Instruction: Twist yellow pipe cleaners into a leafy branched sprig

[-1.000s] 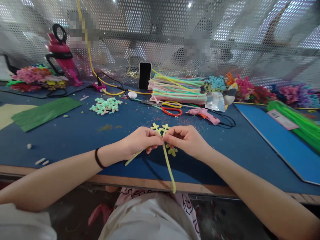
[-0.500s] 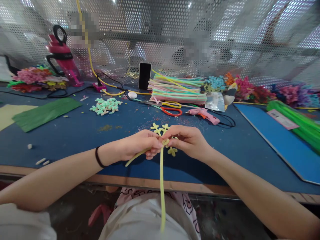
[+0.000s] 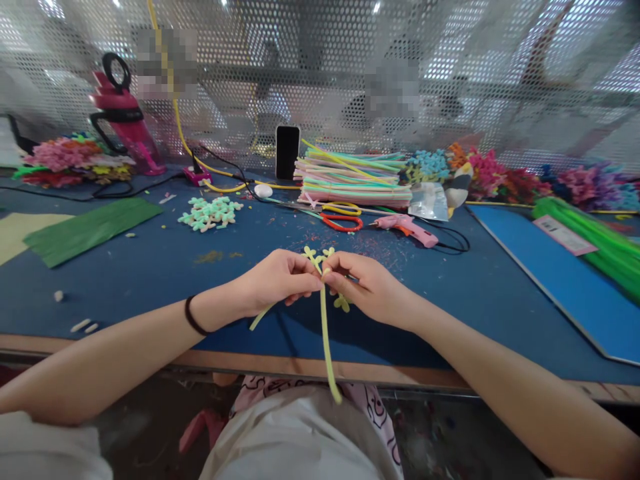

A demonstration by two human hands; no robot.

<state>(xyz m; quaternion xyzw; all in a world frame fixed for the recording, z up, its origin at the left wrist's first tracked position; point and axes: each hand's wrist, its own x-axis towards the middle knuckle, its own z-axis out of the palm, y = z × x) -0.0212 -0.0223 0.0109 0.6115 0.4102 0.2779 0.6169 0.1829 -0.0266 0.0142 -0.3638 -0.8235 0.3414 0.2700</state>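
Above the front part of the blue table, my left hand (image 3: 280,281) and my right hand (image 3: 367,287) meet, fingertips pinched close together. Between them is a pale yellow pipe cleaner (image 3: 325,327), one end hanging down toward my lap. Another yellow end sticks out below my left hand. Small looped, petal-like shapes of a yellow pipe-cleaner snowflake (image 3: 313,255) show beyond the fingertips, and one more shows under my right hand. My fingers hide the middle of the piece.
A mint and white snowflake (image 3: 210,213) lies at the back left. Scissors (image 3: 341,221), a pink glue gun (image 3: 407,230) and a pipe-cleaner stack (image 3: 353,177) lie beyond my hands. A phone (image 3: 287,152) leans upright at the back. A blue board (image 3: 545,273) lies at right.
The small yellow loop seen between my fingertips is now mostly covered by them. The hanging pipe cleaner's lower end has risen and swung slightly right.
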